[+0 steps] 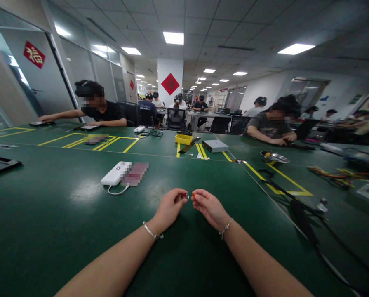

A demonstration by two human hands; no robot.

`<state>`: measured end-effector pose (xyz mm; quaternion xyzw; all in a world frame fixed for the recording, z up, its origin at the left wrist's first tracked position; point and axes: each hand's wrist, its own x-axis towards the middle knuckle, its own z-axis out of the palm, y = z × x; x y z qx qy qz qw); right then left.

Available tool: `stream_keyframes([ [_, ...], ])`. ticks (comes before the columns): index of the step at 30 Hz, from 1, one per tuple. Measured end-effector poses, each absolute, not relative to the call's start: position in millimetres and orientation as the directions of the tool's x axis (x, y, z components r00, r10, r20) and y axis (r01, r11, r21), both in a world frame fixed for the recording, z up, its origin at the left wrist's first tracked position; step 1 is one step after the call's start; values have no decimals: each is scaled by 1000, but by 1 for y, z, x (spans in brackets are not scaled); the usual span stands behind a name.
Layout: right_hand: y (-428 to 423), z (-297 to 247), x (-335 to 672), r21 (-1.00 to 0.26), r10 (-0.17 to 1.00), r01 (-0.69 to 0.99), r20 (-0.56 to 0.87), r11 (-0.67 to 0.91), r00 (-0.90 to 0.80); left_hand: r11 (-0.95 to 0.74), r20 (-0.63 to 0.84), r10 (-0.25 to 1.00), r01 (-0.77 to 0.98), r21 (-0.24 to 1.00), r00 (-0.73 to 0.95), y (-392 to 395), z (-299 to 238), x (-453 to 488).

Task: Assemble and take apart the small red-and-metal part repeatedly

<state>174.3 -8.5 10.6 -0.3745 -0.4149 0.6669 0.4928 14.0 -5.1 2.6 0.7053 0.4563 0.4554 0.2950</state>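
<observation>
Both hands are raised close together over the green table (88, 239). My left hand (169, 207) is closed in a pinch on a small red and silver piece (185, 195), too small to name. A short gap away, my right hand (210, 207) pinches a small orange piece (193, 195) between thumb and fingertips. Its kind is also too small to make out. The two pieces face each other and look apart. Fingers cover most of both.
A white power bank (113, 173) with a cable lies left of my hands. Farther back are a yellow bin (183, 139), a grey box (215, 146) and a metal dish (277, 157). Black cables (304, 218) run along the right. Co-workers sit across the table.
</observation>
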Motion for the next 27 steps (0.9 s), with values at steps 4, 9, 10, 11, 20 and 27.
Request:
stream_keyframes([
  [4, -8, 10, 175, -927, 971, -342, -79, -155, -226, -407, 360, 913, 382, 830, 191, -6, 5, 15],
  [9, -6, 8, 173, -950, 987, -306, -18, -67, -160, -416, 374, 909, 384, 824, 182, -9, 7, 15],
  [10, -6, 7, 173, -958, 989, -285, -2, -44, -148, -423, 380, 906, 395, 816, 186, -9, 7, 15],
  [11, -6, 7, 172, -965, 990, -262, 15, -22, -137, -429, 385, 903, 403, 808, 190, -9, 7, 15],
  [20, -11, 11, 163, -985, 988, -114, 138, 130, -65, -431, 380, 902, 416, 800, 203, -14, 11, 19],
  [27, -15, 10, 154, -982, 988, -125, 145, 138, -48, -402, 382, 914, 419, 814, 135, -17, 14, 19],
])
